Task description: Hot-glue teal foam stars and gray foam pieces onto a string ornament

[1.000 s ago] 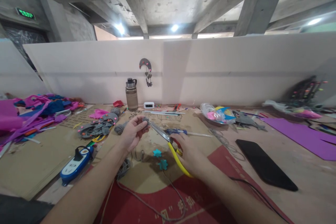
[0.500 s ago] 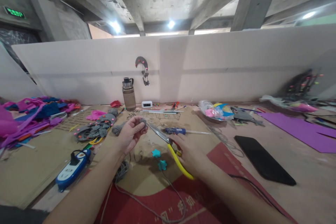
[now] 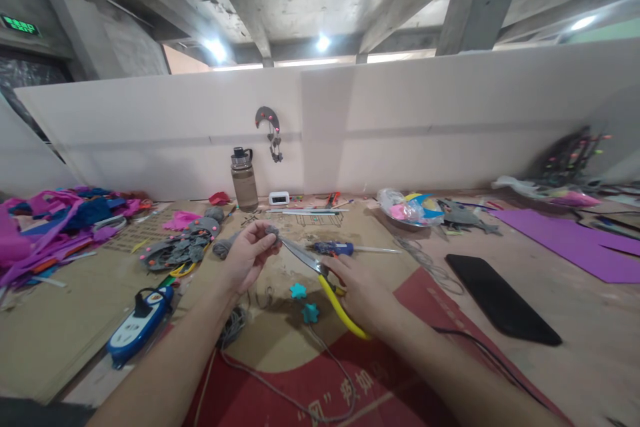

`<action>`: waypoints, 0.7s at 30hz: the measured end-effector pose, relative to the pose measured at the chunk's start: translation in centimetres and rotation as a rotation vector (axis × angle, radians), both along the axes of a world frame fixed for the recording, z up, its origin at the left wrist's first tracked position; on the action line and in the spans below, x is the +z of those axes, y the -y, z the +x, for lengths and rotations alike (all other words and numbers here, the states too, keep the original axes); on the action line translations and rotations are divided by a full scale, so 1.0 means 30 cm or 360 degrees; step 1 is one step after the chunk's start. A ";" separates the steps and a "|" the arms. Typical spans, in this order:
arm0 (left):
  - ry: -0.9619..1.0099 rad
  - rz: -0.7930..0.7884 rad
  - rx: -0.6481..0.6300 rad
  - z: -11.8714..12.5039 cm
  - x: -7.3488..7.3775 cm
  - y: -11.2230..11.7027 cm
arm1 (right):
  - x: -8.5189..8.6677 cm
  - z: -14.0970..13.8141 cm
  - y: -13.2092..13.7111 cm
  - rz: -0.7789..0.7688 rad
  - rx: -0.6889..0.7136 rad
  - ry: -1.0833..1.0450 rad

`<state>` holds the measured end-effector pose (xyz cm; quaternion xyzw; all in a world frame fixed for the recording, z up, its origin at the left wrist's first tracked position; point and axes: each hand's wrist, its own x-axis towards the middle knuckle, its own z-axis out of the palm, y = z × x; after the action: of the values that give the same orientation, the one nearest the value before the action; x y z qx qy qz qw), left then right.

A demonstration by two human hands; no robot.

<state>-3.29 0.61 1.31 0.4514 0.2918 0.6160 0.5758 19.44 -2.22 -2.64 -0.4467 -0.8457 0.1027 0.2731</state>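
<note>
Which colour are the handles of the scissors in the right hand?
Yellow. The head view shows it best, on the scissors in the right hand.

table (image 3: 575,300) | cardboard (image 3: 60,327) | red sheet (image 3: 385,383) | power strip (image 3: 135,327) | bottle (image 3: 245,180) | black slab (image 3: 503,298) | purple sheet (image 3: 570,240)

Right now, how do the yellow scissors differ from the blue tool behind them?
The scissors are gripped in the right hand, blades raised toward the grey piece in the left hand; the blue tool lies flat on the cardboard, untouched. The scissors' handles are yellow, the tool's body blue. Both are hand tools.
</note>
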 end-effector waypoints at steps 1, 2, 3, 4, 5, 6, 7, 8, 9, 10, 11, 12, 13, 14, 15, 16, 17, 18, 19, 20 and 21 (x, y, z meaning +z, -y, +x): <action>0.0001 0.0001 0.0002 0.001 0.001 0.001 | -0.002 -0.001 -0.001 0.0011 -0.0005 0.0001; 0.0006 -0.0002 0.0002 0.002 0.003 0.003 | -0.004 -0.001 -0.001 0.0025 -0.0013 0.0003; 0.0008 -0.0007 -0.0002 0.004 0.004 0.005 | -0.005 -0.002 -0.002 0.0040 -0.0022 0.0009; 0.0007 -0.0014 -0.0008 0.005 0.006 0.007 | -0.006 -0.002 -0.001 0.0053 -0.0034 0.0015; 0.0003 -0.0019 -0.0017 0.006 0.008 0.008 | -0.006 -0.002 -0.001 0.0063 -0.0046 0.0022; -0.0004 -0.0022 -0.0026 0.007 0.009 0.010 | -0.006 -0.003 -0.001 0.0068 -0.0054 0.0028; -0.0013 -0.0022 -0.0032 0.008 0.009 0.011 | -0.006 -0.003 0.000 0.0072 -0.0056 0.0032; -0.0020 -0.0021 -0.0035 0.008 0.010 0.011 | -0.005 -0.004 0.001 0.0074 -0.0057 0.0035; -0.0021 -0.0020 -0.0037 0.008 0.009 0.011 | -0.005 -0.004 0.001 0.0074 -0.0053 0.0039; -0.0017 -0.0022 -0.0039 0.008 0.008 0.010 | -0.005 -0.004 0.002 0.0076 -0.0048 0.0043; -0.0008 -0.0027 -0.0043 0.008 0.006 0.009 | -0.005 -0.004 0.002 0.0083 -0.0045 0.0048; 0.0005 -0.0032 -0.0047 0.008 0.004 0.007 | -0.007 -0.004 0.002 0.0093 -0.0046 0.0054; 0.0021 -0.0038 -0.0053 0.008 0.001 0.006 | -0.009 -0.004 0.001 0.0102 -0.0051 0.0060; 0.0038 -0.0043 -0.0060 0.009 -0.001 0.005 | -0.011 -0.004 0.000 0.0111 -0.0058 0.0065; 0.0053 -0.0046 -0.0066 0.010 -0.003 0.004 | -0.014 -0.003 -0.001 0.0119 -0.0064 0.0068; 0.0065 -0.0048 -0.0074 0.011 -0.005 0.004 | -0.016 -0.003 -0.002 0.0126 -0.0070 0.0070; 0.0071 -0.0050 -0.0086 0.012 -0.006 0.004 | -0.019 -0.002 -0.004 0.0128 -0.0071 0.0073; 0.0071 -0.0052 -0.0097 0.013 -0.007 0.005 | -0.021 -0.002 -0.005 0.0131 -0.0069 0.0074; 0.0066 -0.0051 -0.0104 0.014 -0.007 0.006 | -0.022 -0.001 -0.006 0.0133 -0.0066 0.0073; 0.0058 -0.0048 -0.0108 0.015 -0.006 0.007 | -0.023 -0.001 -0.007 0.0134 -0.0061 0.0070; 0.0052 -0.0045 -0.0109 0.015 -0.005 0.008 | -0.023 0.000 -0.007 0.0132 -0.0054 0.0064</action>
<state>-2.82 0.37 1.16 0.4428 0.2755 0.5992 0.6075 19.43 -2.02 -3.33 -0.4513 -0.8469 0.0540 0.2761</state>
